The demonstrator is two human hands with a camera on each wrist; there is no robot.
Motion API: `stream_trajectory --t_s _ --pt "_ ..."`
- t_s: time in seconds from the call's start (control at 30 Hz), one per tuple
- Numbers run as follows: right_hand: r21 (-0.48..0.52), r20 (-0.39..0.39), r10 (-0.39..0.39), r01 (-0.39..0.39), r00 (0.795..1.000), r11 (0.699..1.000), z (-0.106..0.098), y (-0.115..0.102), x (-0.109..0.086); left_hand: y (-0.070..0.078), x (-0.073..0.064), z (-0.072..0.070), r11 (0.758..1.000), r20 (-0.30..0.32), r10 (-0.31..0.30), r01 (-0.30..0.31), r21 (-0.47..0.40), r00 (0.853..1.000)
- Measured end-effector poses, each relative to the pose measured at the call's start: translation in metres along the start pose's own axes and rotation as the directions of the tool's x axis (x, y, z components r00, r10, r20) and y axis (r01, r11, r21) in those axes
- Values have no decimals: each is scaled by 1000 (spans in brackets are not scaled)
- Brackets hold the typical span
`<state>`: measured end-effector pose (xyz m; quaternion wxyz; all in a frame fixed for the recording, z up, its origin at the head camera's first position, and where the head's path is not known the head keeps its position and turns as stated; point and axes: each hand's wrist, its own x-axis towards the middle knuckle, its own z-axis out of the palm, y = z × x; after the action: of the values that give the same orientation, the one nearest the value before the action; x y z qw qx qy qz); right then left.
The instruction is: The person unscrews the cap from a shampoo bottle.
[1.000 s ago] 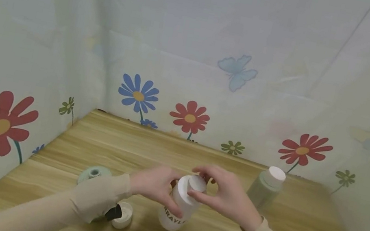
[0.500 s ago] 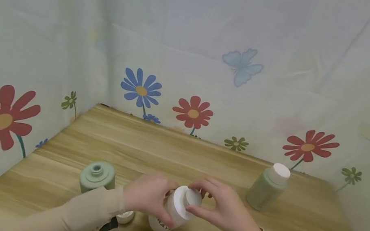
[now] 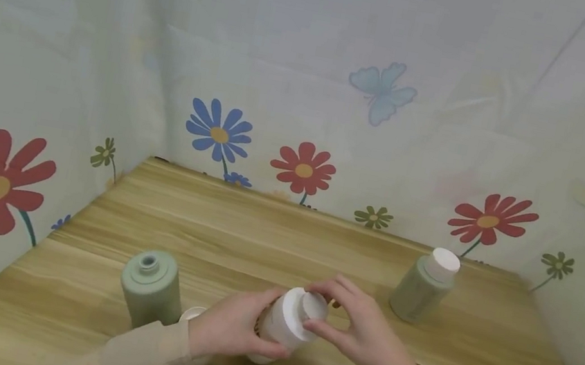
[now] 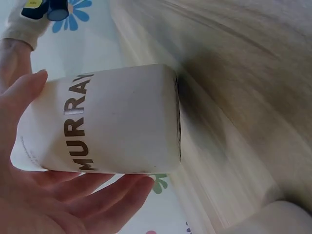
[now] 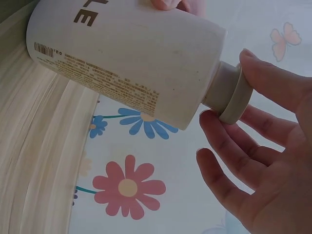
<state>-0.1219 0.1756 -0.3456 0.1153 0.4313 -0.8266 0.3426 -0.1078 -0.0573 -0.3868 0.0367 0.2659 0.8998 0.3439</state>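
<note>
I see the left hand point(image 3: 237, 327) wrapped round the body of the white bottle point(image 3: 281, 327), tilted over the table point(image 3: 259, 235) in the middle, and the right hand point(image 3: 367, 339) pinching its cap point(image 3: 315, 307) at the neck, grip narrow; contents hidden from me. Uncapped green bottle point(image 3: 152, 288) upright at left, neck open but can't tell what's inside, a white lid point(image 3: 192, 313) just beside it, partly covered by the left hand; capped green jar point(image 3: 419, 291) upright far right, contents not visible.
</note>
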Motion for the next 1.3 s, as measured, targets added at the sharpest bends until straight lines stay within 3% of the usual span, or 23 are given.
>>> stream_trajectory --t_s 0.43,0.7,0.9,1.13,1.2,1.3 --pt "-36 -61 53 -56 997 998 2 -2 -11 -8 -1 13 998 -46 69 -69 -10 997" --pt "-64 -101 -44 38 994 997 5 0 -16 -11 0 14 997 -26 77 -78 -23 997" --pt "-34 -35 -103 102 994 994 2 4 -19 -13 3 10 995 2 95 -95 15 995" --pt "-52 80 -194 199 978 979 -8 7 -23 -13 5 9 993 21 114 -114 0 993" --pt "-50 114 -196 203 974 978 -12 6 -23 -13 6 8 993 28 122 -122 -6 992" --pt "-33 147 -118 124 982 992 -17 4 -22 -12 8 7 991 37 132 -131 -23 991"
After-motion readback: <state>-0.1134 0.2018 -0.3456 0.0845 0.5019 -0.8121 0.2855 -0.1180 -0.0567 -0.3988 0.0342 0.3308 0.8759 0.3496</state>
